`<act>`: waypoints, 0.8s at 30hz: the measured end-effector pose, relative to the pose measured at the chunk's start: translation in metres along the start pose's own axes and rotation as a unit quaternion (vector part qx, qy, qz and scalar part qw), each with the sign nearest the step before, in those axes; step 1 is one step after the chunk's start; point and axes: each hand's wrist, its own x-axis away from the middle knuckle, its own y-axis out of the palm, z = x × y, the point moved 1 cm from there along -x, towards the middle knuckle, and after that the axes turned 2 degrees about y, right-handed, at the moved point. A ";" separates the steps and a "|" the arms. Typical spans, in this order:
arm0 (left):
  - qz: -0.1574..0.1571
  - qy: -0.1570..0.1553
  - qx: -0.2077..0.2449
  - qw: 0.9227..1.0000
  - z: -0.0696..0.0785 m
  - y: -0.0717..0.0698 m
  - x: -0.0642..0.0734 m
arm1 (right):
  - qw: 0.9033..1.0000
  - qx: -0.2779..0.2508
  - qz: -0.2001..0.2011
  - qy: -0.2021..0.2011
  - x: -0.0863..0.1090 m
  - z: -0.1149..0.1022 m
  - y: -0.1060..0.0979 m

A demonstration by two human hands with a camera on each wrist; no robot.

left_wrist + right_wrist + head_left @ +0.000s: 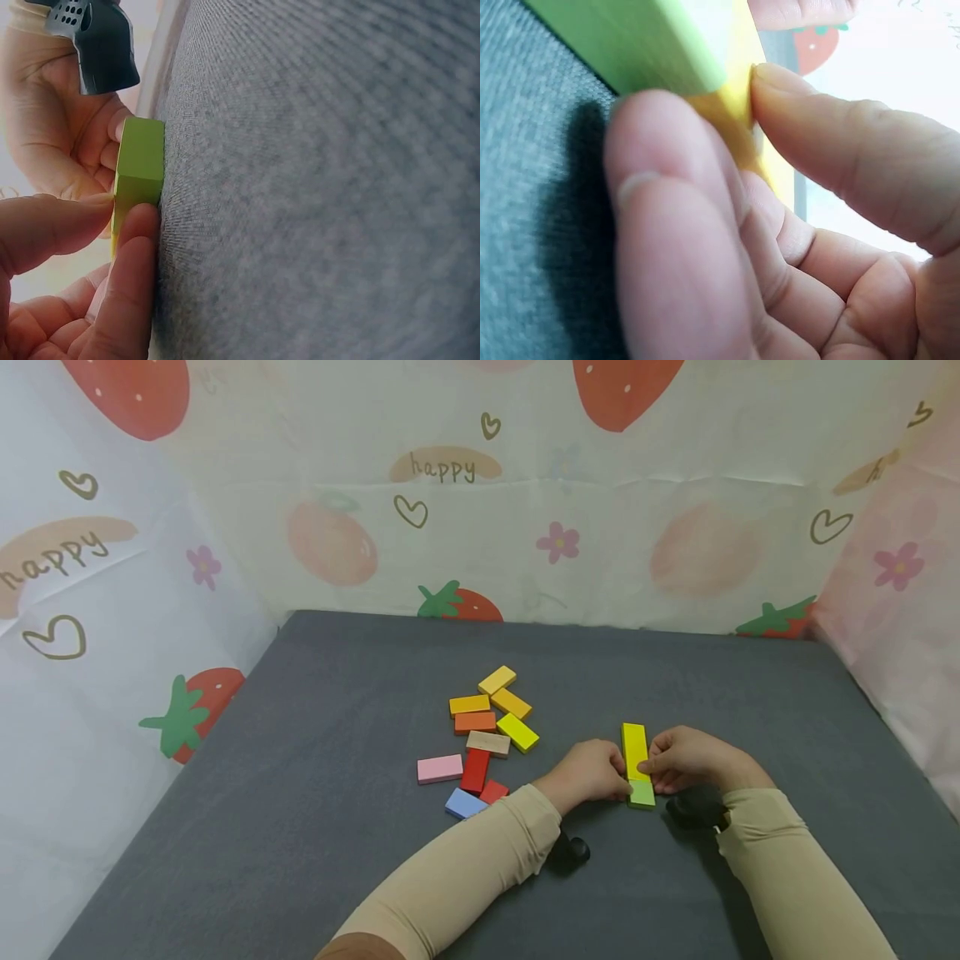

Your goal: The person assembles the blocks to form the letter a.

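Observation:
A green block (641, 794) lies end to end with a yellow strip of block (633, 745) on the dark cloth; I cannot tell whether the yellow is one piece or two. From the left, my left hand (594, 770) pinches the green block near their joint, its thumb (60, 229) at the upper edge and a finger low on the side. On the other side, my right hand (693, 760) holds the yellow block, with its thumb (847, 142) on the upper edge and its other fingers curled along the side.
Left of my hands lies a loose group of blocks: a pink block (440, 769), a red block (475, 771), a blue block (465, 803), an orange block (475, 722) and several more. My left sleeve (465, 860) partly covers the nearest ones. A printed curtain (525, 552) stands behind the table.

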 end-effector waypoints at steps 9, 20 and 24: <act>-0.001 -0.003 0.016 1.000 -0.001 -0.001 0.000 | 1.000 0.006 0.005 0.002 -0.002 0.000 -0.002; -0.031 0.028 -0.030 0.999 -0.006 -0.016 0.005 | 0.999 0.011 0.034 0.005 -0.011 0.001 -0.011; -0.039 0.034 -0.031 0.998 -0.010 -0.032 0.010 | 0.999 0.012 0.035 0.005 -0.015 0.000 -0.013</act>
